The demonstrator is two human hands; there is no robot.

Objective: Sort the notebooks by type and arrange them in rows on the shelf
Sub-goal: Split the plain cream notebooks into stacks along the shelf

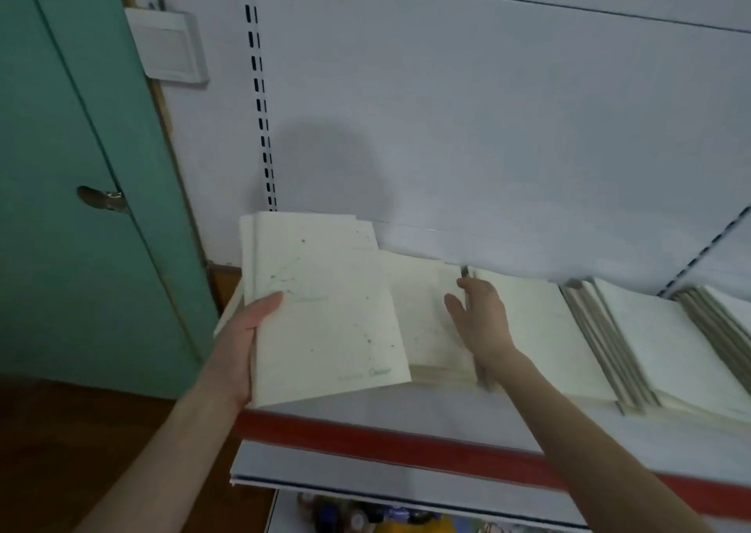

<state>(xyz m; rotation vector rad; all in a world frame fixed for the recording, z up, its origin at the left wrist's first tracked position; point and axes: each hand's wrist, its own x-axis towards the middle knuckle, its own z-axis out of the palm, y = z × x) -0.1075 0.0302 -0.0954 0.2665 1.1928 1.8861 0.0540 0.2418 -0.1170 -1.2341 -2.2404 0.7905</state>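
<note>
1. The left hand (239, 337) grips a few cream notebooks (325, 313) by their left edge, thumb curled over the top cover, above the left end of the shelf (406, 414).
2. The right hand (481, 317), fingers straight, presses into the gap between two notebook piles (426, 329) lying on the shelf.
3. More piles (670, 341) lie in a row farther right.

On the left grip (239, 341) we lose the fingers beneath the cream paper-covered notebooks (325, 313) it holds; their faint green print (380, 372) is too small to read. The rightmost pale notebook stack (727, 321) runs off the edge, and the colourful items (390, 522) below are blurred.
</note>
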